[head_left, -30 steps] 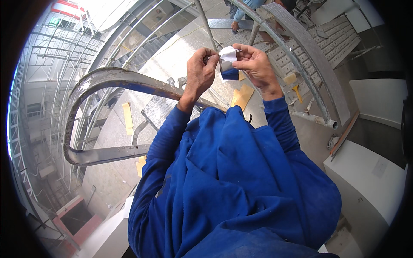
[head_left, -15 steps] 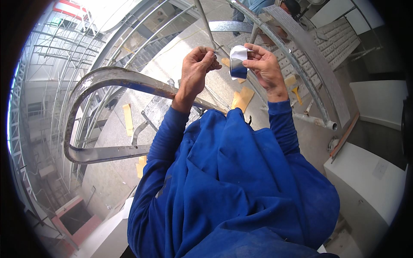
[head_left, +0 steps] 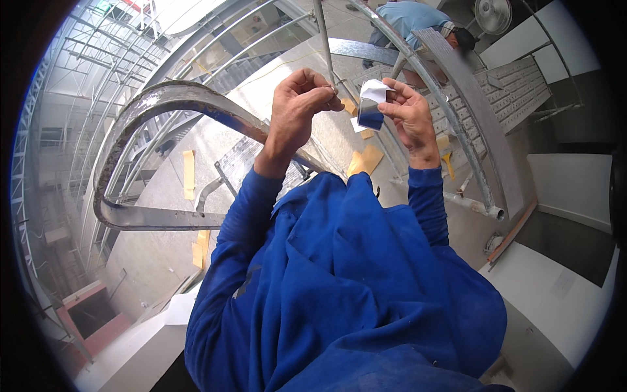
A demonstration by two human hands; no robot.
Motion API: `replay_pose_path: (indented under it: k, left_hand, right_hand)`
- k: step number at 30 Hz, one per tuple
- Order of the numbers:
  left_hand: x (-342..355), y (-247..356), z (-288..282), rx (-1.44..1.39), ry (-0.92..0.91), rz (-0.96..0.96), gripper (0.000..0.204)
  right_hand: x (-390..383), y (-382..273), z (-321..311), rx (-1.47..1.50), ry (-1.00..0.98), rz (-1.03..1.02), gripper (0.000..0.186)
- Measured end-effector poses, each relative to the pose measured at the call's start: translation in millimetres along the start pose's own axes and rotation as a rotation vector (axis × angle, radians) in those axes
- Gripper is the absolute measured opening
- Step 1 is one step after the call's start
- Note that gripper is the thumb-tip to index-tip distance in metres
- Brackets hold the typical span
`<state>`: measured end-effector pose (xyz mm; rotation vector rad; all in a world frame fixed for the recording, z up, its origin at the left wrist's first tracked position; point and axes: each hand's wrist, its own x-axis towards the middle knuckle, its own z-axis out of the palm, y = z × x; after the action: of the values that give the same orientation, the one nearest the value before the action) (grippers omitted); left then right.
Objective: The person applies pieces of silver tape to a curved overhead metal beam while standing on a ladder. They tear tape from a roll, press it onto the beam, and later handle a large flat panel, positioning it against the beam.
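Watching remotely, I judge the blue-and-white packet (head_left: 371, 117) light and flimsy, best pinched by its edge, as the right hand (head_left: 409, 117) does; the left hand's (head_left: 298, 104) fingertips meet, contents unclear.

It's probably a building site, given the scaffolding (head_left: 108, 47).

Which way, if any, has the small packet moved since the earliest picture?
Yes: the small packet has moved right, farther from the upright pole.
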<state>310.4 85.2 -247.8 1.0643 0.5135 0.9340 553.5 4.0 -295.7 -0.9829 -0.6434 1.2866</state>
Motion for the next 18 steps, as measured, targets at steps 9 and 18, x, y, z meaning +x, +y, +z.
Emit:
replay_pose_path:
  k: [9, 18]
  left_hand:
    - [-12, 24, 7, 0.128, 0.065, 0.084, 0.021]
    - [-11, 21, 2, 0.199, 0.074, 0.116, 0.014]
  right_hand:
    - [5, -3, 17, -0.061, -0.058, -0.019, 0.060]
    - [6, 0, 18, -0.054, -0.034, 0.002, 0.060]
